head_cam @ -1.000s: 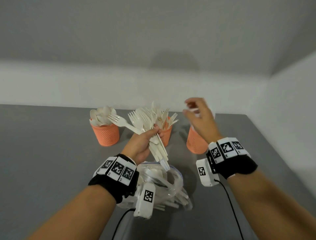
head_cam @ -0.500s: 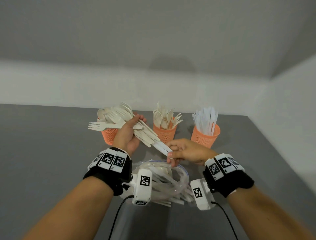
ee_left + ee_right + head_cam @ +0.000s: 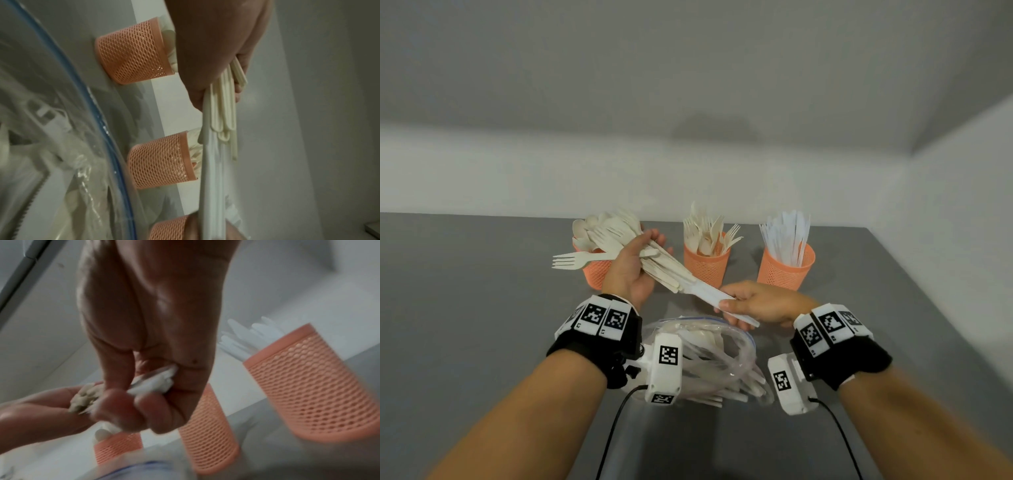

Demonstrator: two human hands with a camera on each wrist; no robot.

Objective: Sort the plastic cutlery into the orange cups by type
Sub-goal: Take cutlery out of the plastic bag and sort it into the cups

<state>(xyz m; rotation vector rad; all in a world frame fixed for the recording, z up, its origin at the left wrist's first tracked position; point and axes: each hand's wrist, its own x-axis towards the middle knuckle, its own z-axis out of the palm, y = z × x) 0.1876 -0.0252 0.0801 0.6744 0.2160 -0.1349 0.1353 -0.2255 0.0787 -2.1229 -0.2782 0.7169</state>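
Three orange mesh cups stand in a row at the back of the grey table: the left cup (image 3: pixel 595 270) holds spoons, the middle cup (image 3: pixel 706 264) forks, the right cup (image 3: pixel 786 267) white knives. My left hand (image 3: pixel 631 270) grips a bundle of mixed cutlery (image 3: pixel 654 262) in front of the left cup, fork heads pointing left. My right hand (image 3: pixel 760 303) pinches the white knife handles (image 3: pixel 714 295) sticking out of that bundle's lower end. In the right wrist view the fingers (image 3: pixel 131 412) curl round white handles (image 3: pixel 156 382). The left wrist view shows the bundle (image 3: pixel 222 113) in my fist.
A clear zip bag (image 3: pixel 719 356) with several more pieces of cutlery lies on the table (image 3: pixel 465 308) between my wrists. White walls close the table off at the back and on the right. Cables run from both wrist cameras toward me.
My right hand came back from the right cup and took hold of the white handles. My left hand swung the bundle leftward, in front of the spoon cup.
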